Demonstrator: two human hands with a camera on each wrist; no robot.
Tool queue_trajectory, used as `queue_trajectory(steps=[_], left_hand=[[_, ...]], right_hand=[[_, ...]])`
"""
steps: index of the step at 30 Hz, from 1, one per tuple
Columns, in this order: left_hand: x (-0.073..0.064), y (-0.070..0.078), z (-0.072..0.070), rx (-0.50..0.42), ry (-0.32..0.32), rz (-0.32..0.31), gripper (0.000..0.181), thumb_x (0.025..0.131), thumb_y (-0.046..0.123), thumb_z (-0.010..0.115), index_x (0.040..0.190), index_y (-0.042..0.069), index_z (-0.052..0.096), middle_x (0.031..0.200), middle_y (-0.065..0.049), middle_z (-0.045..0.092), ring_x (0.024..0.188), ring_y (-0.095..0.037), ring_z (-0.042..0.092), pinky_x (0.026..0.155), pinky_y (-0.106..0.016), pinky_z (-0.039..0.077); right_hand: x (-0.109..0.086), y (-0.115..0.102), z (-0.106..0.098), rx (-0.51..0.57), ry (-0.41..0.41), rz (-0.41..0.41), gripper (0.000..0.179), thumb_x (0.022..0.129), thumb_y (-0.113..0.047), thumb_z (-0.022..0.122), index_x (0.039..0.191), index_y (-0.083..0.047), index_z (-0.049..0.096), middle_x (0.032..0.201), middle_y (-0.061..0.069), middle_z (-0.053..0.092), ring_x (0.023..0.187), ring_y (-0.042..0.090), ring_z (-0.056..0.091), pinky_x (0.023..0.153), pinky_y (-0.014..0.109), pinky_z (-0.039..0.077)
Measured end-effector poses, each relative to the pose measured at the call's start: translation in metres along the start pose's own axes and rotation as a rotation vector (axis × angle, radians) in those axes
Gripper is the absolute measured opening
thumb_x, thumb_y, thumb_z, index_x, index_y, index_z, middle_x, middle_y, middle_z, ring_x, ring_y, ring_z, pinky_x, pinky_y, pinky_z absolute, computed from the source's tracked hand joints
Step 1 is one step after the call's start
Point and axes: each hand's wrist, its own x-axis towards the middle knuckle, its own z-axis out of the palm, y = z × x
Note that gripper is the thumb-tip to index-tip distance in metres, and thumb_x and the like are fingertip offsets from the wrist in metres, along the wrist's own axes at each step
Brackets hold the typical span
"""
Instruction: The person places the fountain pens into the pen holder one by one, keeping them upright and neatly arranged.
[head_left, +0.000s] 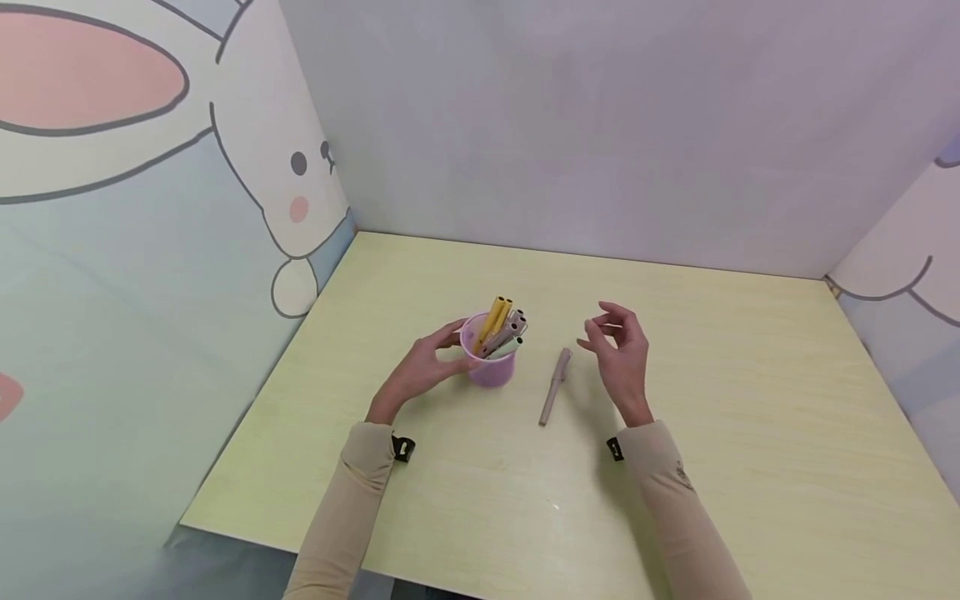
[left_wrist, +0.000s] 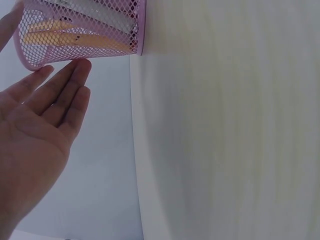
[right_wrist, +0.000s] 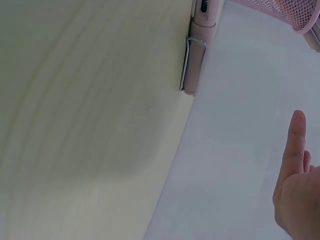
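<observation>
A pink-purple mesh pen cup [head_left: 492, 374] stands on the table, and my left hand [head_left: 422, 368] holds it between thumb and fingers near the rim. Two yellow pens [head_left: 491, 322], several mauve pens [head_left: 498, 337] and a pale green pen [head_left: 507, 348] lean inside it. In the left wrist view, fingertips touch the mesh side of the cup [left_wrist: 85, 45]. A mauve pen [head_left: 553, 390] with a metal clip [right_wrist: 186, 65] lies on the table, right of the cup. My right hand [head_left: 624, 358] hovers right of that pen, fingers loosely bent, holding nothing.
The pale yellow wooden table [head_left: 787, 417] meets a plain light wall [head_left: 585, 142] at the back. A left panel [head_left: 150, 333] printed with a cartoon animal runs along its left edge, and another printed panel [head_left: 900, 242] stands at the right.
</observation>
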Motion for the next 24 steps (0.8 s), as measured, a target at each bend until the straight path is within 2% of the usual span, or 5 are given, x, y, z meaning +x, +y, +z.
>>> queue_trajectory(steps=[6,15,24], left_hand=[[0.002,-0.001,0.0,-0.005,0.002,0.021,0.076,0.094,0.037,0.077,0.159,0.018,0.042,0.142,-0.01,0.062,0.134,-0.032,0.053,0.11,-0.064,0.036],[0.002,-0.001,-0.001,-0.002,0.006,0.019,0.076,0.094,0.037,0.077,0.159,0.017,0.042,0.142,-0.01,0.062,0.135,-0.032,0.053,0.11,-0.064,0.036],[0.002,-0.001,0.0,0.011,0.006,-0.008,0.078,0.094,0.04,0.076,0.16,0.018,0.041,0.144,-0.01,0.061,0.136,-0.032,0.052,0.11,-0.065,0.036]], right_hand=[[-0.002,0.001,-0.005,0.002,-0.013,0.038,0.035,0.099,0.004,0.064,0.133,0.008,0.055,0.104,0.014,0.056,0.089,0.017,0.059,0.074,0.03,0.061],[-0.002,0.001,-0.011,-0.039,-0.041,0.145,0.038,0.101,0.001,0.063,0.137,0.008,0.052,0.106,0.016,0.055,0.089,0.018,0.06,0.074,0.031,0.061],[-0.002,0.0,-0.017,-0.137,-0.098,0.361,0.045,0.102,-0.008,0.063,0.141,0.008,0.048,0.109,0.014,0.053,0.092,0.015,0.06,0.078,0.034,0.061]])
